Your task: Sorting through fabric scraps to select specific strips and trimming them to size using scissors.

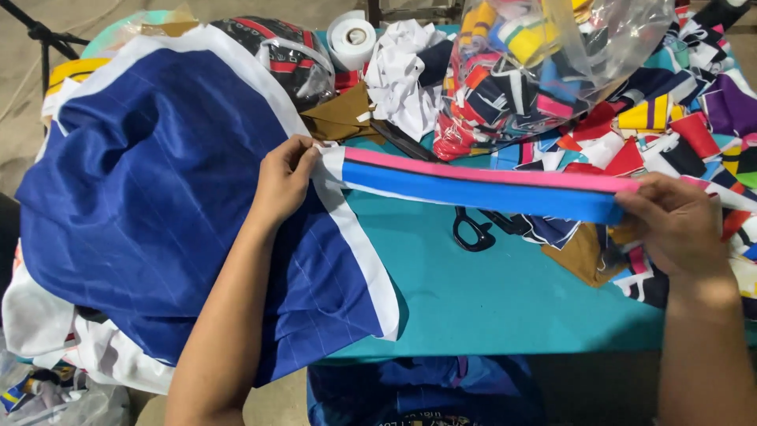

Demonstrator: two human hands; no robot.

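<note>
**Strip pulled tight over the counter**

Over the teal counter (489,292), both hands stretch a blue and pink fabric strip (481,185). Left hand (282,180) has a clenched grip on its white end, beside the big blue cloth (158,197). Right hand (680,225) pinches the other end. Black scissors (477,229) lie under the strip.

Two bare forearms, no sleeves; left hand (281,180) at 9 o'clock, right hand (676,223) at 3 o'clock, no rings or watch.

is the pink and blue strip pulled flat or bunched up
Pulled flat: the strip runs straight between the left hand and the right hand.
</note>
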